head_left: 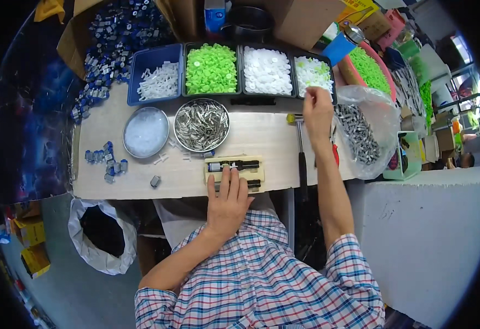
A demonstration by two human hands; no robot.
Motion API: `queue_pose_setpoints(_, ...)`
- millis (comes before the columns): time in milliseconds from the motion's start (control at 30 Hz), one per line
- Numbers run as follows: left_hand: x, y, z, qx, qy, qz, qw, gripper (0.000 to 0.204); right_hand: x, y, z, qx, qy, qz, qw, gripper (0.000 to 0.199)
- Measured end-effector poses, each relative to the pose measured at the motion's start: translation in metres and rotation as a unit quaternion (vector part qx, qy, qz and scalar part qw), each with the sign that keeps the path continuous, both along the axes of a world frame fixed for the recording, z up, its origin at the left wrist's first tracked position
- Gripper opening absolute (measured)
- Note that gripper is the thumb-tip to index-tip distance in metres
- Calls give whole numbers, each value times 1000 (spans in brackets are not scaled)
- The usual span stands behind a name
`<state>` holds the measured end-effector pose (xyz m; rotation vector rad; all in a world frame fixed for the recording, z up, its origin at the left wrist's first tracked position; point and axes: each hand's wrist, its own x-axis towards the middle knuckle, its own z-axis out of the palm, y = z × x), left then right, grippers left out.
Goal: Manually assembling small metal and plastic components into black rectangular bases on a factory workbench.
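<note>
Your left hand (228,202) lies flat, fingers spread and released, fingertips (226,173) on the near edge of the cream jig block (234,169); two dark rod-shaped parts (233,164) sit in the block just beyond those fingertips; nothing grasped. Your right hand (317,112) reaches to the near rim of the tray of white and green pieces (312,74), fingers bunched downward; can't tell if they pinch anything. Beyond left fingertips: round steel bowl of metal pins (201,125); left of it, a bowl of clear bits (146,132). Just right of right hand: clear bag of grey screws (358,134). Yellow-tipped tool (301,148) lies between your hands.
</note>
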<state>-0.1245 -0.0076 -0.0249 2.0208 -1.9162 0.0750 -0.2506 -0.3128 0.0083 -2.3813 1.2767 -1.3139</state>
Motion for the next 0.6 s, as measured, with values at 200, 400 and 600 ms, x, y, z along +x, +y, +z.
queue_pose_setpoints(200, 39, -19, 2, -149, 80, 41, 985, 27, -9, -55, -10, -62, 150, -19, 987, 13)
queue_pose_setpoints(400, 104, -82, 2, -163, 104, 93, 977, 24, -14, -58, -7, -35, 149, -3, 988, 11)
queue_pose_setpoints(600, 113, -87, -6, -171, 173, 75, 967, 17, -2, -23, -3, -102, 60, 22, 993, 9)
